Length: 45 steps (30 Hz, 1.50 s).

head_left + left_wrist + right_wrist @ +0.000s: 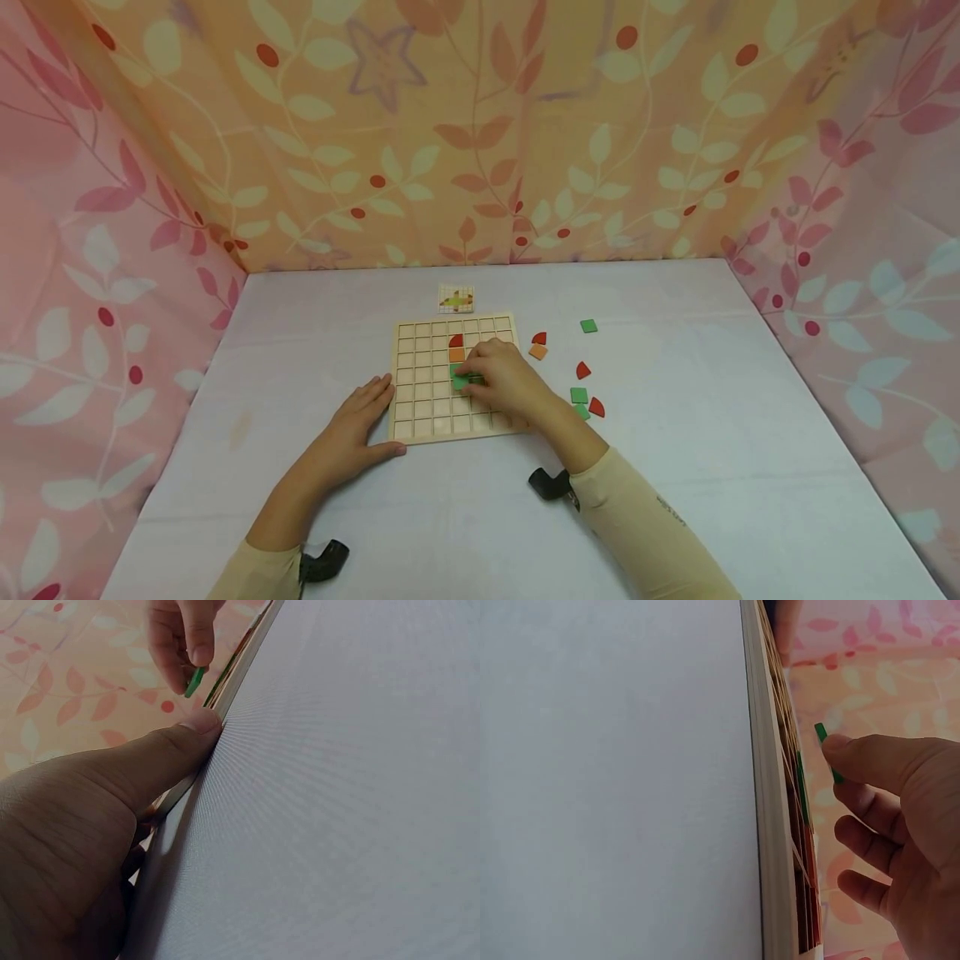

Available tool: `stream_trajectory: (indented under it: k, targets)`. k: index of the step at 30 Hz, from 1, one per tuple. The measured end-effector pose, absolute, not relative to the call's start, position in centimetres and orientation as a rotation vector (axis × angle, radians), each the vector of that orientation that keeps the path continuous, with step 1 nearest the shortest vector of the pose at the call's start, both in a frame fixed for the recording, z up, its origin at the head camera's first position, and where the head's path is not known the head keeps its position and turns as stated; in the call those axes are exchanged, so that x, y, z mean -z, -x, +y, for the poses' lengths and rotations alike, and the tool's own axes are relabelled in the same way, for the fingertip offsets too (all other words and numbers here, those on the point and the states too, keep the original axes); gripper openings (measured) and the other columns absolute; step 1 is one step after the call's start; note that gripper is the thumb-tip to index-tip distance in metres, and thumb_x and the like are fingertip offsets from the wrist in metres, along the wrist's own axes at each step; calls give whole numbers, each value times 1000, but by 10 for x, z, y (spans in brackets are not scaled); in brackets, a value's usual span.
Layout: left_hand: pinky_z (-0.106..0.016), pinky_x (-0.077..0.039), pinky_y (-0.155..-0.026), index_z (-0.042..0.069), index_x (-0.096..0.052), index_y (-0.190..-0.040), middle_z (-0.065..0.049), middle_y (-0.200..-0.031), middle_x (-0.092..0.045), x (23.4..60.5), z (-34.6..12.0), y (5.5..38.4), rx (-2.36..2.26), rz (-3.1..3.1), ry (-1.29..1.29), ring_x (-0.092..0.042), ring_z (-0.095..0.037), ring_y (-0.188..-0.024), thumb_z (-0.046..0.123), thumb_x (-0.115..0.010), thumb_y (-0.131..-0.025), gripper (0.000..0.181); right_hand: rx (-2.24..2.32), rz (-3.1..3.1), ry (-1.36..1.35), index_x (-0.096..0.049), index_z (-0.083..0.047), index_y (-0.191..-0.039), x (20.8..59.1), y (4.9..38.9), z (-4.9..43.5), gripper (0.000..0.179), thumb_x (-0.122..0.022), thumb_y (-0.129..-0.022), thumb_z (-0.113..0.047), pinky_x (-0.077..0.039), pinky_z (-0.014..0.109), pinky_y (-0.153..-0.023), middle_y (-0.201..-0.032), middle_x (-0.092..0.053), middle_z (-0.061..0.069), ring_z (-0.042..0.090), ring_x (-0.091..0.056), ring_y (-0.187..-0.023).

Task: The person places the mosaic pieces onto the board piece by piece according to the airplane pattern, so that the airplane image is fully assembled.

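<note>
My right hand [510, 377] is over the middle of a wooden grid board [420, 408], pinching a green tile [820, 733] between thumb and index finger. In the right wrist view its other fingers curl loosely beside the board, and the tile is tilted, clear of the grid. On the board, a red quarter-circle tile [456, 341] sits above an orange square tile [457, 355], with green tile [458, 383] below, partly covered by the fingers. My left hand [348, 433] rests at the board's near left corner, fingers extended along the left edge and thumb [176, 746] pressing the front edge.
A small pattern card [456, 299] lies behind the board. To the right are scattered loose tiles: a far green square [588, 326], an orange square [537, 352], red quarter-circles [583, 369] and more green squares [579, 395]. Floral cloth [480, 167] hangs around the white table [675, 350].
</note>
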<state>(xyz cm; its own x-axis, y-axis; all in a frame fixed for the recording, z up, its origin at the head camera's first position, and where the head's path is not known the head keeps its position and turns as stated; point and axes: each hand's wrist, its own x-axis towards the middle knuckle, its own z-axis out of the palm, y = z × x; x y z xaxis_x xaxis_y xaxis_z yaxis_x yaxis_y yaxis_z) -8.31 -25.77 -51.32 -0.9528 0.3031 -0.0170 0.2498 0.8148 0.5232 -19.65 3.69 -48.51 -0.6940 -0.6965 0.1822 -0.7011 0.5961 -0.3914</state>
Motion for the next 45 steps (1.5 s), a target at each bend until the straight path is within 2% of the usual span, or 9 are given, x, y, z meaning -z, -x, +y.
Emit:
stream_trajectory:
  k: [15,22,35,45]
  targets:
    - [-52,-16,-128,7,-31,-161,-3,-172,-20,514,-257,82,-809,2897,-434,-13,-27,-159,56,-80,-83,105,-607,-2822,-1215,-79,-25,-113,487,188,30,22,-79,-91,-26,-43,37,-96,-104,-65,-9,14,-54,-105]
    - [-54,-18,-126,4,-33,-160,-8,-170,-24,514,-257,82,-832,2925,-479,-17,-31,-158,55,-81,-82,105,-577,-2822,-1209,-79,-24,-114,487,187,29,24,-80,-90,-28,-42,37,-95,-105,-66,-8,15,-54,-105]
    - [-53,-16,-127,6,-31,-161,-4,-171,-21,514,-258,83,-816,2905,-446,-14,-29,-159,56,-81,-83,105,-614,-2825,-1206,-79,-25,-114,492,189,29,23,-79,-91,-28,-41,39,-98,-104,-64,-9,15,-54,-106]
    - [-52,-15,-128,7,-30,-161,-3,-172,-19,513,-258,83,-803,2899,-439,-13,-28,-159,57,-80,-83,105,-661,-2840,-1193,-80,-24,-114,492,189,29,23,-79,-91,-28,-41,36,-95,-106,-65,-9,14,-52,-105]
